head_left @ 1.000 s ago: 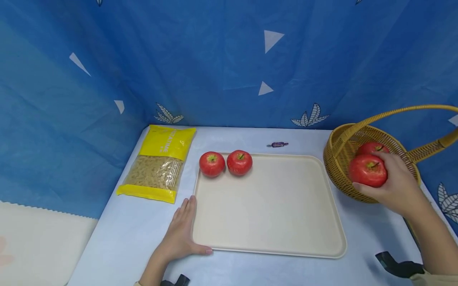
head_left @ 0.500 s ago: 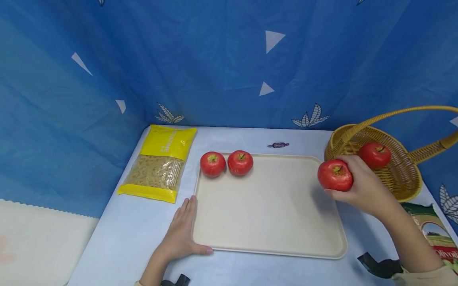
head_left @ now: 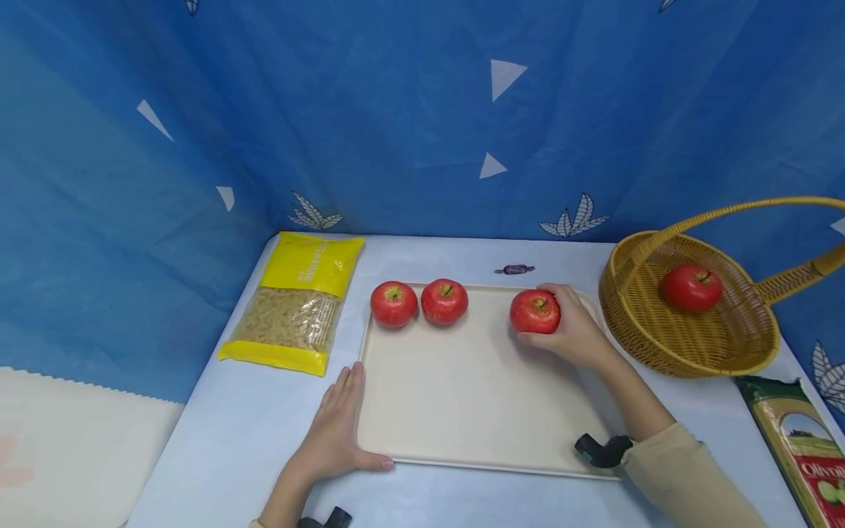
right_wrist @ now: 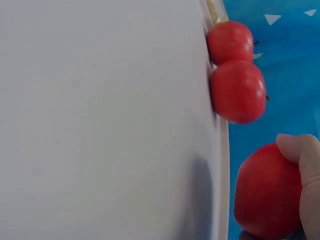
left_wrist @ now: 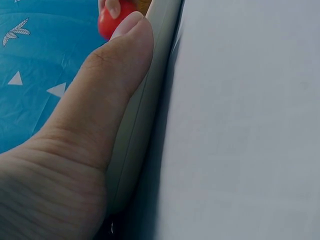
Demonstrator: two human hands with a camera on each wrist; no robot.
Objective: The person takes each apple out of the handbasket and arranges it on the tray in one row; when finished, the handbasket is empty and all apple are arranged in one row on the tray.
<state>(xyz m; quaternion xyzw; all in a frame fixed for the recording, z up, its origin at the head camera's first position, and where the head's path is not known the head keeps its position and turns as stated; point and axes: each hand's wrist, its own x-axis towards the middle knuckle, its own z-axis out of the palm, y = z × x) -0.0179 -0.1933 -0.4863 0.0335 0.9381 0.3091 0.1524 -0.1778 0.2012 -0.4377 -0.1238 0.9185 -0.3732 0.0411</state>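
My right hand (head_left: pixel 573 330) grips a red apple (head_left: pixel 533 312) over the back right part of a cream tray (head_left: pixel 488 403). In the right wrist view the thumb lies on that apple (right_wrist: pixel 267 195), and a shadow falls on the tray beneath. Two more red apples, one at the tray's back left corner (head_left: pixel 393 304) and one beside it (head_left: pixel 444 302), sit side by side. My left hand (head_left: pixel 332 429) rests against the tray's front left corner, fingers straight along the left side and thumb (left_wrist: pixel 107 85) on the front rim. Another apple (head_left: pixel 691 287) lies inside a wicker basket (head_left: pixel 650 341).
Left of the tray lies a yellow bag of pasta (head_left: pixel 293 304). A small purple wrapped candy (head_left: pixel 515 270) is behind the tray. The basket's tall handle (head_left: pixel 733 211) arches up at the right. An olive oil packet (head_left: pixel 802 447) lies at the right edge.
My right hand has lifted the apple out of the basket and carried it left over the tray. The left hand has stayed in place.
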